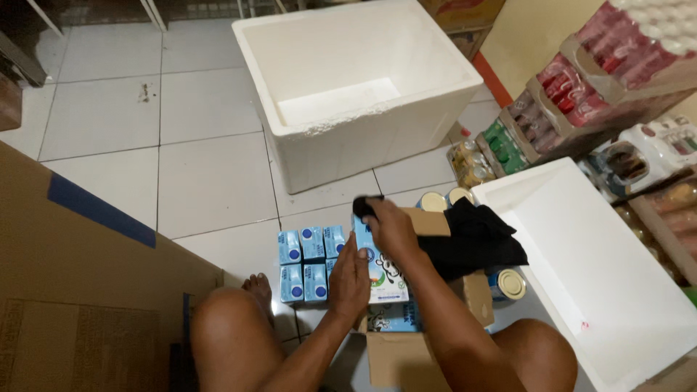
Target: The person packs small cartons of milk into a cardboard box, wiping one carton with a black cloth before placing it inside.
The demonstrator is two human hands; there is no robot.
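White floor tiles point(210, 181) are lying underneath; left hand point(350, 282) is steadying an upright milk carton point(383, 272), fingers flat, while right hand point(388, 226) is gripping a black cloth point(367, 205) atop it.

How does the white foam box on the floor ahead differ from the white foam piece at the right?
The foam box is deep, with tall thick walls; the foam piece at the right looks shallow, with a low rim. The foam box lies wholly in view on the tiles, apart from the hands; the foam piece runs off the frame beside the person's knee. Both are white foam, open upward, with nothing seen inside.
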